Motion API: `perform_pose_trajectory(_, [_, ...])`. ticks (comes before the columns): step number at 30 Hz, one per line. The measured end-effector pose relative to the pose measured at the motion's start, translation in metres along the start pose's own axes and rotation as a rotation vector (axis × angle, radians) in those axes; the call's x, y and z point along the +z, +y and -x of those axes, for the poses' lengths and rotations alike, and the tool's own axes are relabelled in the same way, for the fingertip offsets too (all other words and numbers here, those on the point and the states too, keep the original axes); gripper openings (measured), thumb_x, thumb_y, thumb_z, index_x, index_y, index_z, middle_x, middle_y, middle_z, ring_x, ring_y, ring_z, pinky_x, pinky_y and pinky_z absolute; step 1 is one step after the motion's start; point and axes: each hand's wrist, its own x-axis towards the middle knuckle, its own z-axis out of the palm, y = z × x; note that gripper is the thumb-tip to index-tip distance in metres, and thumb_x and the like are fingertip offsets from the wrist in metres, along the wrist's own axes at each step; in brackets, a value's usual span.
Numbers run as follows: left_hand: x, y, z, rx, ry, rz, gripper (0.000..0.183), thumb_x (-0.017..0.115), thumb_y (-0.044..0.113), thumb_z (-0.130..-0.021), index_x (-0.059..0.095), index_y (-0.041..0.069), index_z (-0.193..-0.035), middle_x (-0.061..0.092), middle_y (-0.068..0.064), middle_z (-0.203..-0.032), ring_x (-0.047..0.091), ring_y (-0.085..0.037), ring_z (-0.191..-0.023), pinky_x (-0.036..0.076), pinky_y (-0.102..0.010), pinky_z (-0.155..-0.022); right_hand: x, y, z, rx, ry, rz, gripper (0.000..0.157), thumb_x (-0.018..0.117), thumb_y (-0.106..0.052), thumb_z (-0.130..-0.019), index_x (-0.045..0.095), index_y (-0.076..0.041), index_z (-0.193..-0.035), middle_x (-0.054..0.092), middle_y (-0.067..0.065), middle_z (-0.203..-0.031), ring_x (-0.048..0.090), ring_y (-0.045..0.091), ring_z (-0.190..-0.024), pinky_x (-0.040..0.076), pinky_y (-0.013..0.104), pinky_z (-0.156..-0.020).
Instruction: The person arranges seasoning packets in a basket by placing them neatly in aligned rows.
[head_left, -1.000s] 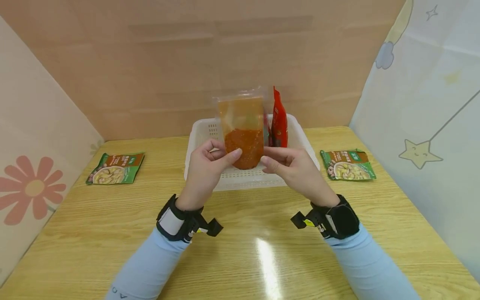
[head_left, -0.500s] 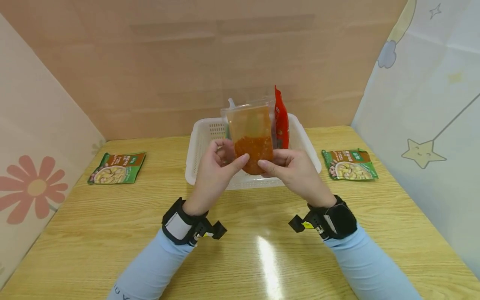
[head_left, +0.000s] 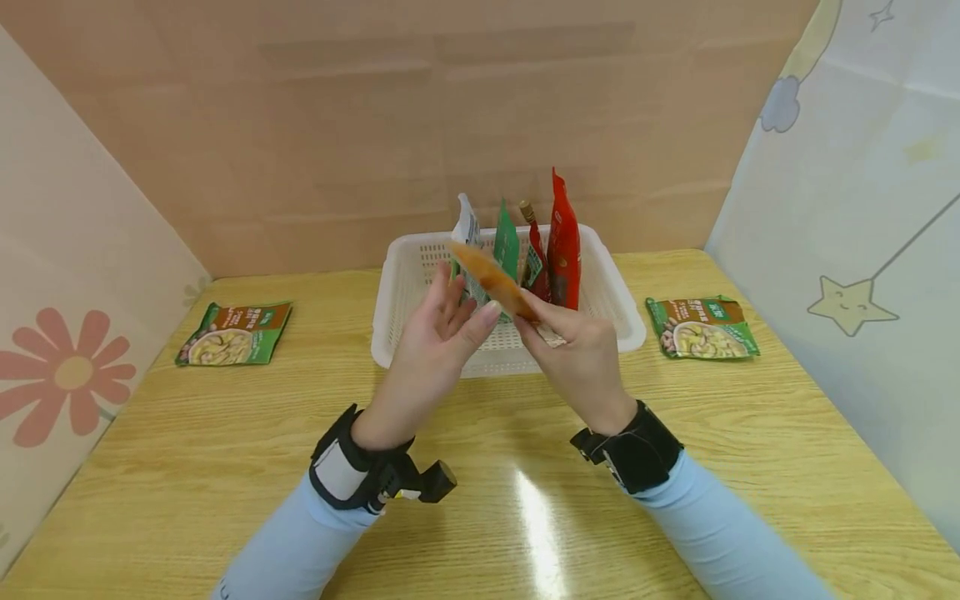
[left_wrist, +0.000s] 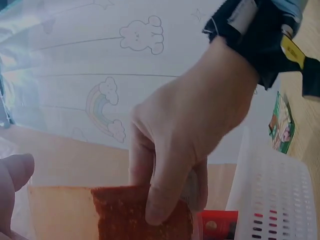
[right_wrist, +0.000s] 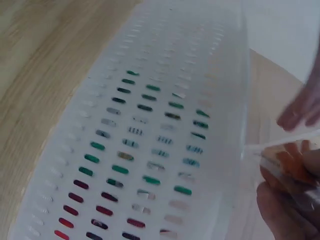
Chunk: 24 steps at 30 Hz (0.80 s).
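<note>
My right hand [head_left: 577, 346] pinches one end of a clear pouch with orange-red filling [head_left: 487, 277], thumb on one side and fingers on the other. The pouch is seen nearly edge-on in the head view, slanting up to the left above the white basket [head_left: 504, 365]. In the left wrist view its flat face shows, the red filling [left_wrist: 120, 215] lying toward the right fingers. My left hand [head_left: 427, 350] is at the basket's front left, thumb and fingers spread apart beside the pouch and not holding it.
Standing in the basket are a white packet [head_left: 467, 218], a green packet [head_left: 507, 242], a red bottle with a gold cap [head_left: 536, 267] and a tall red bag [head_left: 565, 250]. Green-brown packets lie on the table at left [head_left: 235, 335] and right [head_left: 702, 328].
The pouch, held upright in both hands before, has turned edge-on to the head view and tilted left. My left hand has let go of it; my right hand has rotated with it.
</note>
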Motion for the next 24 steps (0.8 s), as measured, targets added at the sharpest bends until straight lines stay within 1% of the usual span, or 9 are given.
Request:
perform_pose_trajectory(3, [0.005,0.001,0.002,0.033,-0.047,0.068,0.112,0.071,0.055,-0.083,0.000,0.015,-0.160,0.012,-0.002,-0.164,0.026,-0.024,-0.145,0.033,-0.034,-0.111,0.008,-0.005,0.005,-0.065,0.008,0.073,0.043,0.081,0.003,-0.079,0.070,0.003,-0.120,0.072,0.016,-0.109,0.072,0.025,-0.093,0.058,0.037,-0.076])
perform_pose_trajectory(6, [0.010,0.001,0.004,0.066,-0.041,0.110,0.089,0.069,0.043,-0.092,0.017,0.011,-0.157,0.031,-0.002,-0.157,0.037,-0.019,-0.140,0.036,-0.031,-0.109,0.016,-0.010,0.010,-0.143,0.016,0.147,0.043,0.081,0.003,-0.078,0.070,0.004,-0.119,0.071,0.017,-0.111,0.071,0.027,-0.095,0.058,0.038,-0.076])
perform_pose_trajectory(8, [0.011,0.000,0.005,0.092,-0.004,0.098,0.054,0.062,0.029,-0.100,0.039,0.001,-0.141,0.057,-0.008,-0.126,0.056,-0.017,-0.115,0.045,-0.025,-0.096,0.020,-0.013,0.013,-0.196,0.019,0.184,0.043,0.081,0.003,-0.078,0.070,0.004,-0.119,0.071,0.017,-0.112,0.071,0.028,-0.096,0.058,0.038,-0.076])
perform_pose_trajectory(9, [0.011,-0.001,0.005,0.091,0.021,0.092,0.042,0.058,0.023,-0.101,0.045,-0.003,-0.131,0.059,-0.008,-0.112,0.058,-0.016,-0.103,0.047,-0.024,-0.089,0.022,-0.014,0.014,-0.219,0.019,0.200,0.043,0.081,0.003,-0.078,0.070,0.004,-0.119,0.070,0.017,-0.113,0.070,0.029,-0.097,0.058,0.038,-0.077])
perform_pose_trajectory(11, [0.010,0.000,0.006,0.075,0.063,0.088,0.029,0.053,0.017,-0.103,0.052,-0.010,-0.113,0.054,-0.009,-0.091,0.054,-0.016,-0.084,0.046,-0.023,-0.077,0.025,-0.015,0.017,-0.256,0.017,0.228,0.042,0.080,0.002,-0.080,0.069,0.004,-0.120,0.070,0.018,-0.114,0.070,0.029,-0.098,0.058,0.038,-0.077])
perform_pose_trajectory(13, [0.008,0.000,0.006,0.057,0.088,0.102,0.029,0.049,0.014,-0.104,0.052,-0.014,-0.099,0.045,-0.011,-0.081,0.045,-0.018,-0.072,0.041,-0.023,-0.067,0.027,-0.016,0.020,-0.279,0.015,0.266,0.039,0.079,0.000,-0.082,0.069,0.004,-0.120,0.070,0.018,-0.114,0.070,0.029,-0.098,0.057,0.037,-0.078])
perform_pose_trajectory(19, [0.003,0.002,0.005,-0.040,0.099,0.280,0.017,0.042,0.009,-0.104,0.045,-0.008,-0.103,0.046,-0.009,-0.087,0.049,-0.017,-0.073,0.044,-0.024,-0.069,0.029,-0.018,0.024,-0.310,0.021,0.328,0.031,0.071,-0.009,-0.092,0.069,0.003,-0.120,0.069,0.018,-0.116,0.070,0.028,-0.100,0.057,0.037,-0.078])
perform_pose_trajectory(22, [0.000,0.005,0.004,-0.081,0.085,0.357,0.019,0.039,0.006,-0.105,0.041,-0.004,-0.121,0.051,-0.012,-0.106,0.058,-0.022,-0.091,0.052,-0.027,-0.082,0.030,-0.018,0.024,-0.319,0.027,0.342,0.030,0.069,-0.011,-0.094,0.069,0.003,-0.120,0.069,0.018,-0.116,0.070,0.028,-0.099,0.057,0.037,-0.077])
perform_pose_trajectory(24, [-0.003,0.006,0.003,-0.104,0.078,0.380,0.027,0.037,0.006,-0.105,0.036,-0.001,-0.131,0.049,-0.015,-0.122,0.057,-0.028,-0.107,0.051,-0.032,-0.091,0.031,-0.018,0.024,-0.320,0.023,0.346,0.031,0.071,-0.010,-0.093,0.069,0.003,-0.121,0.069,0.018,-0.116,0.070,0.028,-0.099,0.058,0.037,-0.077])
